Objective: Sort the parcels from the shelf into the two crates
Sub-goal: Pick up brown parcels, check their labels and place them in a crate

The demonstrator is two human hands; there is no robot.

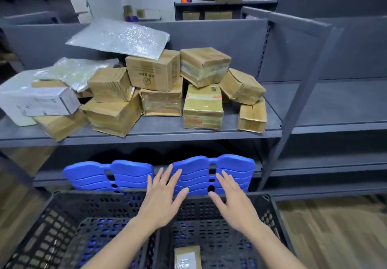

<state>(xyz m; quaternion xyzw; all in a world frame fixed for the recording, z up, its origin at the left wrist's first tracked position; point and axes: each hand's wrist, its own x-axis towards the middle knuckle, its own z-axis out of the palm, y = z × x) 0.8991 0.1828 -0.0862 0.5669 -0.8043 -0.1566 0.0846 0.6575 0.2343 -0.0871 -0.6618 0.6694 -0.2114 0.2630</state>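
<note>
Okay, both hands are out in front of me now. My left hand (161,197) is flat and released, fingers spread, hovering over the far rim about where the two crates meet. My right hand (232,203) is the same: fingers straight and fanned, nothing in it, over the far wall of the right crate (270,212). The hands are near each other but apart.

At the bottom edge, one small brown parcel (187,257) with a pale label lies flat on the floor of the right crate, between my forearms. The left crate (48,227) sits just beside it, black and perforated like its twin, with blue showing through its holes.

Up on the shelf (188,137) sits the heap (159,92) of parcels, mostly taped brown boxes stacked and tilted against each other. A silver mailer (119,38) lies slanted on top at the back. A second bubble mailer (77,74) is lower down to its left. A grey box (39,101) rests on brown boxes at the left end, and a small box (252,118) stands at the right end, near the shelf's front edge.

Behind the crates, under the shelf, two blue plastic pieces (111,176) stand side by side
</note>
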